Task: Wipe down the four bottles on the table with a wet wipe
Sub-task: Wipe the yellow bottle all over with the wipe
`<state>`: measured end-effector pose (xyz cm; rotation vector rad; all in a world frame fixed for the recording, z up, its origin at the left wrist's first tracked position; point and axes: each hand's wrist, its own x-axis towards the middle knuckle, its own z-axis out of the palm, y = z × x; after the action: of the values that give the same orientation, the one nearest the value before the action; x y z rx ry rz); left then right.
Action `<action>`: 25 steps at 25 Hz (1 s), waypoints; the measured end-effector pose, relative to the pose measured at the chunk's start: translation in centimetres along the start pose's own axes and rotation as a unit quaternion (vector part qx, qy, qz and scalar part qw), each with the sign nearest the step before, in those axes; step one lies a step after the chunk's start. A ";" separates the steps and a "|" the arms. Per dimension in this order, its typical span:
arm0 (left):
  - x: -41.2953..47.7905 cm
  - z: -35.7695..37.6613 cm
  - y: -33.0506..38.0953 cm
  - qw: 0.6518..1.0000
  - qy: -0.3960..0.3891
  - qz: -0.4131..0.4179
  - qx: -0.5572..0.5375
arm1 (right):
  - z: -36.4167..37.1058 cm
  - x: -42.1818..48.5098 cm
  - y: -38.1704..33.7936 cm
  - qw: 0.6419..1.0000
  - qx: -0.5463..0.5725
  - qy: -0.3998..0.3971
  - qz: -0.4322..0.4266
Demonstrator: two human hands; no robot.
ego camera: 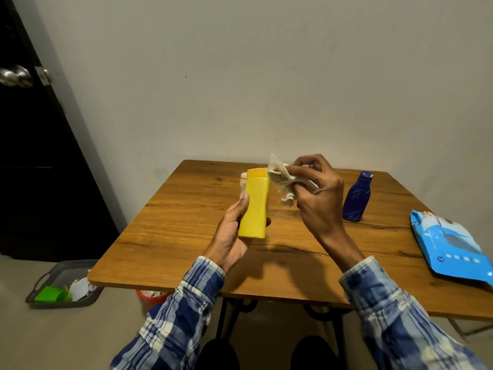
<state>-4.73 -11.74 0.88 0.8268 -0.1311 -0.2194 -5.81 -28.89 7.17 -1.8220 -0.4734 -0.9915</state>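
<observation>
Plaid blue-and-white sleeves (170, 316) nearest the camera, both forearms reaching out over a wooden table (186, 231). Left hand (234, 236) clamped around the lower body of a yellow bottle (254, 206), held upright above the table, cap up. Right hand (317, 193) pinched closed on a crumpled wet wipe (282, 182), just right of the yellow bottle's top, touching or nearly so. White bottle (243, 180) mostly hidden behind the yellow one. Blue bottle (356, 198) stands upright on the table to the right; another blue cap peeks out behind the right hand. Blue wipes pack (450, 247) lies flat at the table's right edge, print too blurred to read. No legible labels on any bottle. Grey tray (62, 284) with green and white scraps on the floor, left.
</observation>
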 end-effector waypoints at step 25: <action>-0.2 -0.2 0.1 0.996 -0.014 -0.040 -0.078 | 2.4 -4.0 -0.7 0.976 -0.038 -0.199 -0.084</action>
<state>-4.91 -11.50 0.81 0.6741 -0.1059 -0.3124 -7.65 -26.08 3.93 -2.0848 -0.8556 -0.7602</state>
